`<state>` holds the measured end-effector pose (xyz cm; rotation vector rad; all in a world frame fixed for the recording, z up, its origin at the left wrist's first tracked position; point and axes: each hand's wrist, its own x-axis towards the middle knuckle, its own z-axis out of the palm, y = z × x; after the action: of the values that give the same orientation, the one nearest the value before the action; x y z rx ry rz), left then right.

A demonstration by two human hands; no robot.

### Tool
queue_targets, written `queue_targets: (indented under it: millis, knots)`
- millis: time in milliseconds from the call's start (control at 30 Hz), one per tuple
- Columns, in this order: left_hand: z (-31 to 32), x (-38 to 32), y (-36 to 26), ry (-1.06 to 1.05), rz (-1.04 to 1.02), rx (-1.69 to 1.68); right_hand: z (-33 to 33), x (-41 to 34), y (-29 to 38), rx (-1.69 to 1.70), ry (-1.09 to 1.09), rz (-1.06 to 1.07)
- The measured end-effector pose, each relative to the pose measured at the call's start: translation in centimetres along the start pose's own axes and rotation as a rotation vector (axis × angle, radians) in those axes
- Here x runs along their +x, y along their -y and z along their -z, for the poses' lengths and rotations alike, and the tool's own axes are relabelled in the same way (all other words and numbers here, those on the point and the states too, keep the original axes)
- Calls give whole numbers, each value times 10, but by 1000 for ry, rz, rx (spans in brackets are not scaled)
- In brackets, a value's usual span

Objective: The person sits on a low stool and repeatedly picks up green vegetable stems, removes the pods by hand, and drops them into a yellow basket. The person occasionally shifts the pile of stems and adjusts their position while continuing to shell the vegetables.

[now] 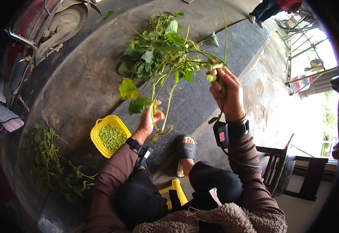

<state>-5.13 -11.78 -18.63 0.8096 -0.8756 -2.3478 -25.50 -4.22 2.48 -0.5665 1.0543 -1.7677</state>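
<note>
My right hand (229, 88) is closed around green bean stems with pods, raised at the right of a leafy heap. My left hand (149, 118), lower and nearer me, has its fingers around a hanging stem that bears a green pod (154, 107). Between the hands spread bean plant stems (169, 65) with pods, green leaves and one yellowing leaf (128, 88). They overlap the heap of bean plants (149, 55) on the floor, so where the held stems end cannot be told. Left of my left hand stands a yellow perforated plastic basket (96, 131) holding shelled green beans (111, 137).
Another pile of bean plants (51, 163) lies at the left. A red motorcycle (26, 32) stands at the upper left. A dark wooden chair (283, 169) is at the right, a yellow stool (178, 192) beneath me. A person's legs (261, 13) show at the top right.
</note>
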Motion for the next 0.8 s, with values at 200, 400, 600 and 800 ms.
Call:
queue_targets:
  millis: [200,400,600,800]
  knots:
    - [14,-5,20,-111,106,368,32,67,97,-64,132,39]
    - [68,7,41,-565,197,435,5,76,202,-115,303,331]
    - [60,20,38,-490,-288,1261,2,76,87,-94,141,134]
    - [25,-6,-28,-67,-129,956,38,46,-98,274,-185,-592]
